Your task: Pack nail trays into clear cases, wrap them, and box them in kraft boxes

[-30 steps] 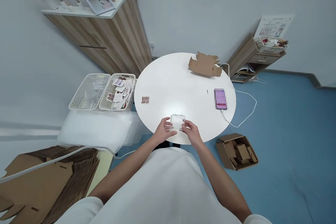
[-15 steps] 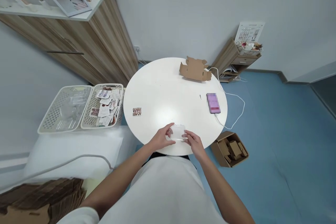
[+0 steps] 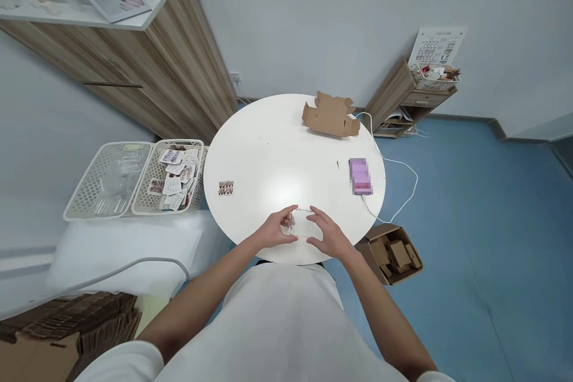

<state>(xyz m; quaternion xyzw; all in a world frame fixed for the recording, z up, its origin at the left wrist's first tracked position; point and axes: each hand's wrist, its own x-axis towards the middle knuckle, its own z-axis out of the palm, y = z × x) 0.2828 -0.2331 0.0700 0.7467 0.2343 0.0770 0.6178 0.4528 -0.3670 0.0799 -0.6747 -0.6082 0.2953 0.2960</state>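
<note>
Clear plastic case (image 3: 302, 224), a shallow rectangular box, sits between the person's two hands just inside the near edge of the oval white table (image 3: 273, 149); whether it rests on the top or is lifted slightly cannot be told. Writing is out of reach: the wall poster (image 3: 435, 48) on the right and the small printed cards (image 3: 172, 185) in the white basket on the left carry print too small to read, and the screen of the phone (image 3: 360, 176) is pixelated.

The left hand (image 3: 274, 231) grips the case's left end, thumb along the near side, index finger at the far side, the other fingers curled against the end. The right hand (image 3: 333, 236) spans the right end the same way, its thumb and index finger parted by the depth of the case and another fingertip overlapping it. How firmly either hand presses cannot be told.

The near table edge runs just under the wrists. White tabletop stretches from the case to the flattened cardboard box (image 3: 331, 118) near the far edge. A set of brown press-on nails (image 3: 226, 188) lies near the left edge; the phone, with a white cable (image 3: 414, 191), lies near the right edge, a tiny dark object (image 3: 338, 165) beside it. An open carton (image 3: 370, 255) of cardboard pieces stands on the blue floor below the right side.
</note>
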